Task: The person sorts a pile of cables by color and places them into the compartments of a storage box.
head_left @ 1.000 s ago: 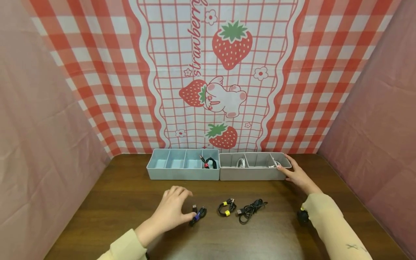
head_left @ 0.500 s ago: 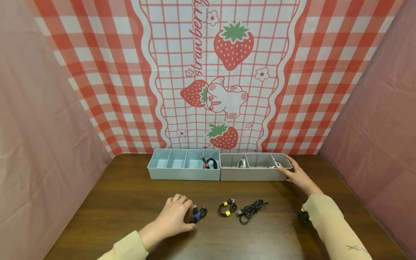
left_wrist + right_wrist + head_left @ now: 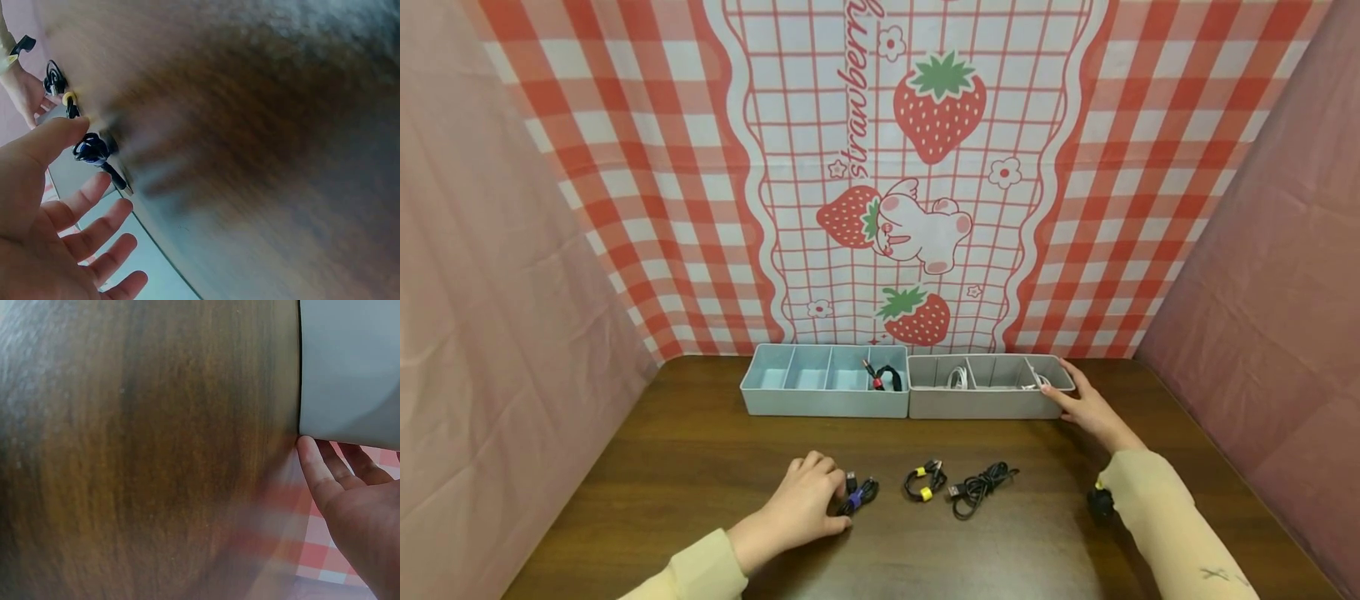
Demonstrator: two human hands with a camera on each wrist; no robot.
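My left hand (image 3: 801, 504) is low over the table, at the left side of a coiled black USB cable (image 3: 859, 497) with a purple-blue tie. Seen from the left wrist, its fingers are spread and relaxed, and the cable (image 3: 94, 149) shows beyond the gap between thumb and index finger. My right hand (image 3: 1093, 414) rests on the right end of the grey divided box (image 3: 985, 405), thumb at the front rim. In the right wrist view, nearly straight fingers (image 3: 317, 464) touch the end wall of the box (image 3: 350, 369).
A black cable with yellow ties (image 3: 925, 482) and a larger black USB cable (image 3: 981, 490) lie to the right. The light blue divided box (image 3: 823, 403) adjoins the grey one and holds a black cable with a red tie (image 3: 887, 379). White cables (image 3: 957, 378) sit in the grey box.
My left hand has lowered beside the purple-tied cable, its fingers moving slightly down and in. My right hand stays on the grey box.
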